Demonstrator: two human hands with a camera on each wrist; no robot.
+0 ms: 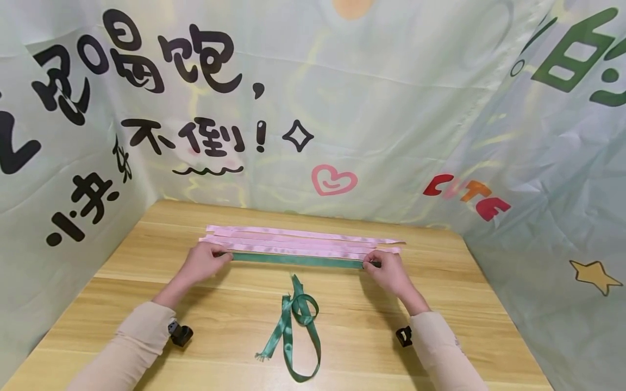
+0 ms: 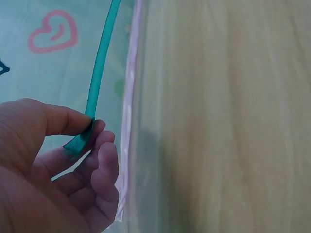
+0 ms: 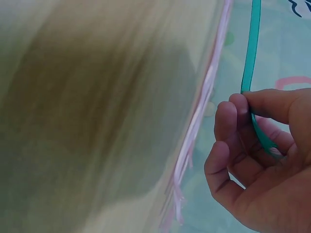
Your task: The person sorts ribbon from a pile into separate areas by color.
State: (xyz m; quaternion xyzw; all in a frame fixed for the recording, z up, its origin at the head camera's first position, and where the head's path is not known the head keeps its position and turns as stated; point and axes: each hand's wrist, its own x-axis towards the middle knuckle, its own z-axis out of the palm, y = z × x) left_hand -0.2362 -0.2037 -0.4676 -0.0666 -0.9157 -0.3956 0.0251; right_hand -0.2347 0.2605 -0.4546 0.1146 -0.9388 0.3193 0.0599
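A length of green ribbon is stretched straight from side to side between the two hands. My left hand pinches one end between thumb and fingers; in the left wrist view a short frayed tail of the green ribbon sticks out past the thumb. My right hand pinches the other end, and the right wrist view shows the ribbon's tail curving into the palm. Just behind the taut strip, several pink ribbons lie side by side on the table, running parallel to it.
Another piece of green ribbon, looped and loose with frayed ends, lies on the wooden table between the forearms. Printed fabric hangs around the table's back and sides. A small black device sits at the left cuff, another at the right.
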